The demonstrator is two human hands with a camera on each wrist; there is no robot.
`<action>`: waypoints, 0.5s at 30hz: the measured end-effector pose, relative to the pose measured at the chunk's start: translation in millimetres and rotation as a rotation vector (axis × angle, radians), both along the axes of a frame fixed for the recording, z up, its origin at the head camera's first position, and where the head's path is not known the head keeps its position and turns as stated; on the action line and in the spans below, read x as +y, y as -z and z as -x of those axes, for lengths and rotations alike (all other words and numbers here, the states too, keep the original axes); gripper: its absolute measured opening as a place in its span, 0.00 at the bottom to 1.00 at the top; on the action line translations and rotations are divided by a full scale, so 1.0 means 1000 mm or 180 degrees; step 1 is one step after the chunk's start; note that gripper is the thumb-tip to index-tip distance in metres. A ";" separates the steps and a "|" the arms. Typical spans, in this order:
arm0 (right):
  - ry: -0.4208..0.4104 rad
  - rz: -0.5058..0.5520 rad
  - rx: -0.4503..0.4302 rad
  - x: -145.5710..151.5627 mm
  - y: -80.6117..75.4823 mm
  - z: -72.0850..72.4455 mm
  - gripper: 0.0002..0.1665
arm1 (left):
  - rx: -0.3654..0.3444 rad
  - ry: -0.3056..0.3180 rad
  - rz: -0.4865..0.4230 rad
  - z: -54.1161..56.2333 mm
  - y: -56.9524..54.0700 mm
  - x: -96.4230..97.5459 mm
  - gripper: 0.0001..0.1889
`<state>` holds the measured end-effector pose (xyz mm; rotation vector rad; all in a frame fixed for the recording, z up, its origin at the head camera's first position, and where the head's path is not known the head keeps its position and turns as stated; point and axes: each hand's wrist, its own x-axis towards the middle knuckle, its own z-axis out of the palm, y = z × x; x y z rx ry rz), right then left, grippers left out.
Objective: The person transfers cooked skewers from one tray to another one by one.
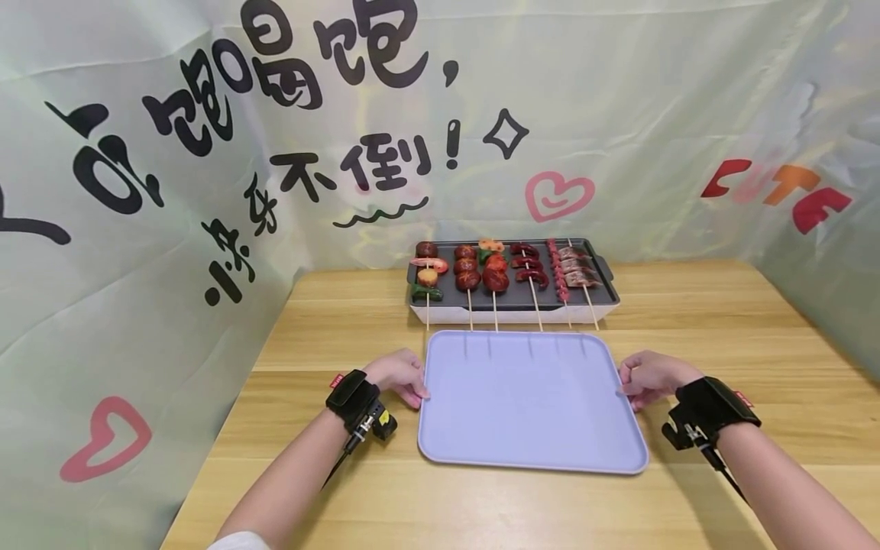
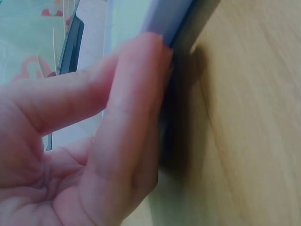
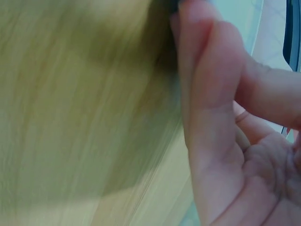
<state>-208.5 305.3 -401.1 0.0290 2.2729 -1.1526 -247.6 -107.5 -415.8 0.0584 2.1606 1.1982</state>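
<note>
Lavender, a single rectangular tray (image 1: pixel 522 412) with rounded corners is at the middle of the wooden table (image 1: pixel 330 489), between two hands; the left hand (image 1: pixel 402 373) pinches its left rim and the right hand (image 1: pixel 646 374) its right rim, thumb and fingers brought together on the edge, with a dark shadow along the rim in the left wrist view; whether the whole underside touches the wood I cannot tell; two black wrist straps, one per arm, each carry a small device; just beyond the tray's far rim stands one dark grill pan (image 1: pixel 447 303) on a pale base, bearing six skewers side by side, their six sticks reaching over its near edge; the second skewer from the left (image 1: pixel 467 267) has three brown balls, the fourth (image 1: pixel 528 263) three dark red pieces; two pink hearts mark the cloth backdrop (image 1: pixel 639 99)
</note>
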 end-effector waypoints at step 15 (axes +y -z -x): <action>0.0024 -0.0081 0.0070 -0.002 -0.002 0.001 0.09 | -0.0062 0.0000 -0.0102 0.003 0.004 -0.001 0.17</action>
